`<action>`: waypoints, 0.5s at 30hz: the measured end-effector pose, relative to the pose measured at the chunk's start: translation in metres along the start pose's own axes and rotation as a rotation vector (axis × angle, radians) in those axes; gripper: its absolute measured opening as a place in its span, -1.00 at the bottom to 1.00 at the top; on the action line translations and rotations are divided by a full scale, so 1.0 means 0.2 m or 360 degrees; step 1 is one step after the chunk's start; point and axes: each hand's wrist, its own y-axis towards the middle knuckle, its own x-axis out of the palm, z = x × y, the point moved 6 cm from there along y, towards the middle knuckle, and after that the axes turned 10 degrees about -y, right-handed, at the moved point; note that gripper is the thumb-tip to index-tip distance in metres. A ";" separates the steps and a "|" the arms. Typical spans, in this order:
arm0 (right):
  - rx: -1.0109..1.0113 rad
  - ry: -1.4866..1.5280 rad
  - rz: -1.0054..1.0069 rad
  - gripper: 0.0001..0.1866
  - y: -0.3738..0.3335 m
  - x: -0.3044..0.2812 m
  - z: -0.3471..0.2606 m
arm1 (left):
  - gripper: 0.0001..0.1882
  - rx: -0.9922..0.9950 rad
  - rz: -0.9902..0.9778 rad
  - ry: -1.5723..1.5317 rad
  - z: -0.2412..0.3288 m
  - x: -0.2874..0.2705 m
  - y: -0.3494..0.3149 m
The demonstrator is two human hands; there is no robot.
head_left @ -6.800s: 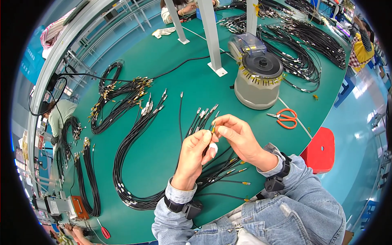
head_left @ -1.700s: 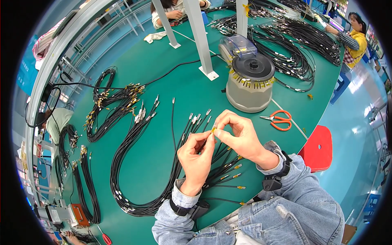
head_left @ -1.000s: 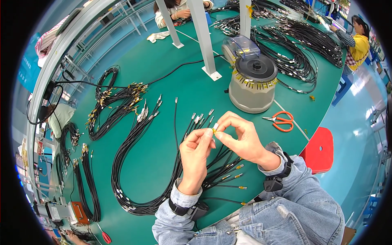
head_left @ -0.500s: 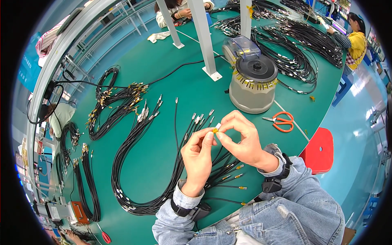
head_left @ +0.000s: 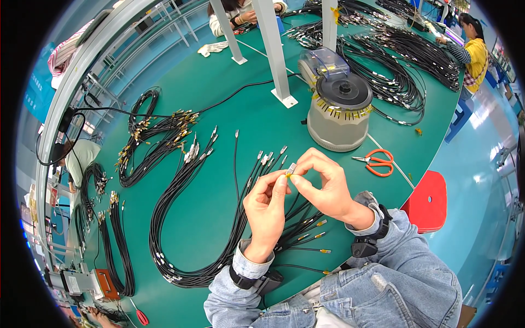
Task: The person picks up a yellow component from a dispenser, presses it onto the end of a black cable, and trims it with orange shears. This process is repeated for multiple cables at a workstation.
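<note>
Over the near middle of the green table, my two hands meet at a silver cable connector (head_left: 291, 168) with a bit of yellow tape at its base. My left hand (head_left: 265, 209) pinches the connector's lower end between thumb and forefinger. From the other side, my right hand (head_left: 326, 188) closes thumb and forefinger on the same spot. My fingers hide part of the tape. Below and left of them a bundle of black cables (head_left: 158, 227) curves in a U. Several cable ends near my right wrist carry yellow tape (head_left: 325, 251).
A round grey tape dispenser (head_left: 336, 127) with yellow strips around its top stands beyond my right hand. Orange-handled snips (head_left: 381, 163) lie to its right. White metal posts (head_left: 278, 71) rise behind. More cable coils (head_left: 156, 147) lie left. A red stool (head_left: 429, 199) stands right. Other people work around the table.
The connector's metal face shows a little more between my fingertips, and my right fingers have shifted slightly on the tape. Both hands otherwise stay in place.
</note>
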 end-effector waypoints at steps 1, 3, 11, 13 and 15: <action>0.0018 0.0034 -0.0025 -0.94 0.00 0.00 0.01 | -0.84 0.0000 0.0000 0.0000 0.00 0.00 0.00; 0.0057 0.0075 -0.0029 -0.94 0.00 0.00 0.01 | -0.84 -0.0005 0.0010 0.0009 -0.01 0.00 0.00; 0.0208 0.0222 -0.0028 -0.95 -0.01 0.02 0.03 | -0.84 -0.0022 0.0011 -0.0004 -0.01 0.01 0.00; 0.0204 0.0215 -0.0021 -0.95 -0.01 0.02 0.04 | -0.84 -0.0030 0.0011 -0.0011 -0.01 0.01 -0.01; 0.0204 0.0212 -0.0020 -0.96 -0.01 0.02 0.04 | -0.84 -0.0032 0.0013 -0.0017 -0.02 0.01 -0.01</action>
